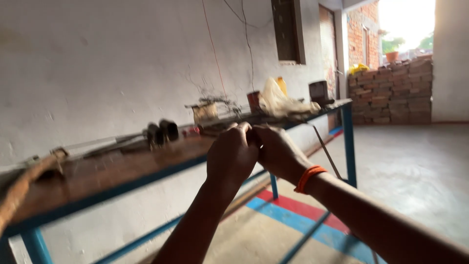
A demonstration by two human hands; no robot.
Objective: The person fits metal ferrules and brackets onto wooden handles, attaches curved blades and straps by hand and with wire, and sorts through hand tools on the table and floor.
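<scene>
Head view: both hands are raised in front of the camera, brought together just above the near edge of the worktop (122,173) — a brown-topped bench on a blue metal frame that runs along a whitewashed wall. The left hand (230,155) is curled, knuckles toward the camera, and the right hand (277,152), with an orange band (309,178) at the wrist, is pressed against it so that the fingertips meet. Something small is pinched where the fingers meet, but it is hidden by the knuckles; what each grip has hold of, and how tightly it is closed, cannot be told from this angle (the fingers are bent inward, no more than that can be said).

A thin metal rod (326,151) is seen slanting down from the worktop's edge just beside the right hand; whether it is touched cannot be made out. On the worktop, well apart from the hands, a pair of dark cylindrical pieces (162,133), a rusty tin (253,101) and a crumpled pale plastic bag (282,103) are laid out.

For fine fingertip work of this kind, the wrists would best be kept steady and the piece held close over the worktop — a dropped part would otherwise be lost to the floor.
</scene>
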